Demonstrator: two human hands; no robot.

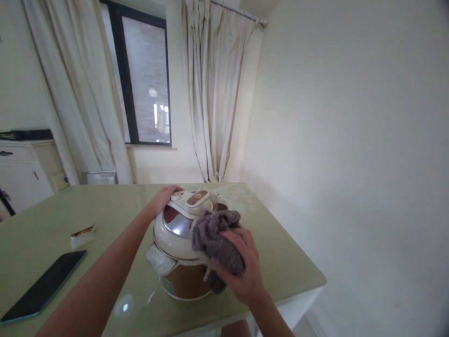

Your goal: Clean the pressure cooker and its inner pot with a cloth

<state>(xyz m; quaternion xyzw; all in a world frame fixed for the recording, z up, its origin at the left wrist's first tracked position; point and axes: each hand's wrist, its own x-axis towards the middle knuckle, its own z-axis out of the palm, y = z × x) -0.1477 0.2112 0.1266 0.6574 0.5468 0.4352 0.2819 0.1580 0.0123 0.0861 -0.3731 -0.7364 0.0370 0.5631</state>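
Note:
A cream and brown electric pressure cooker (177,255) stands on the green glass-topped table (294,262), near its front edge. My left hand (163,199) rests on the far side of the cooker's lid, fingers curled over the rim. My right hand (243,271) presses a crumpled grey cloth (213,231) against the lid's near right side, fingers closed round the cloth.
A dark phone (44,285) lies face up at the table's left front. A small wrapped packet (82,235) lies behind it. A white wall runs along the right. Curtains, a window and a white cabinet (21,175) stand behind the table.

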